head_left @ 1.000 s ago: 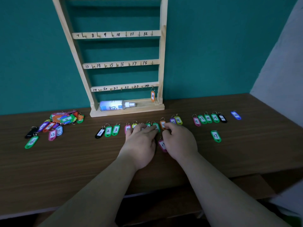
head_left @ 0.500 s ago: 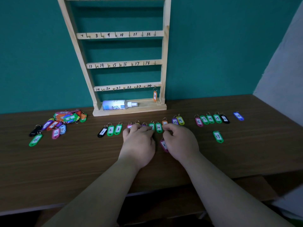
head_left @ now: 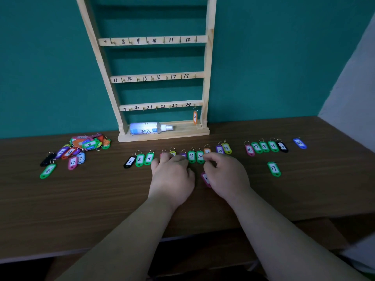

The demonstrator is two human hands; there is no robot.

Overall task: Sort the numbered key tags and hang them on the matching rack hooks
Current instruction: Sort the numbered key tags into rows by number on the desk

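Observation:
Numbered key tags lie in a row on the brown table [head_left: 304,191], running from black 1 [head_left: 129,162], green 2 [head_left: 139,159] and green 3 [head_left: 149,158] to blue 23 [head_left: 299,142]. My left hand [head_left: 172,177] rests its fingers on the pink, yellow and purple tags after 3. Green 9 [head_left: 191,156] and green 10 [head_left: 200,157] show between my hands. My right hand [head_left: 226,176] has curled fingers, and its fingertips pinch the lower end of the orange tag 11 [head_left: 207,151]. A pink tag [head_left: 205,179] lies half hidden under it. Behind stands the wooden rack [head_left: 207,78], with orange tag 24 [head_left: 195,117] on its hook.
A pile of unsorted tags [head_left: 85,144] sits at the left, with a green 16 [head_left: 47,171] and a pink 12 [head_left: 72,162] loose beside it. A lone green 17 [head_left: 274,168] lies in front of the row on the right. A spray bottle [head_left: 147,128] lies on the rack's base.
My left hand has shifted slightly left, uncovering the green 9 and 10 tags. My right hand stays at the orange tag. The view has tilted a little.

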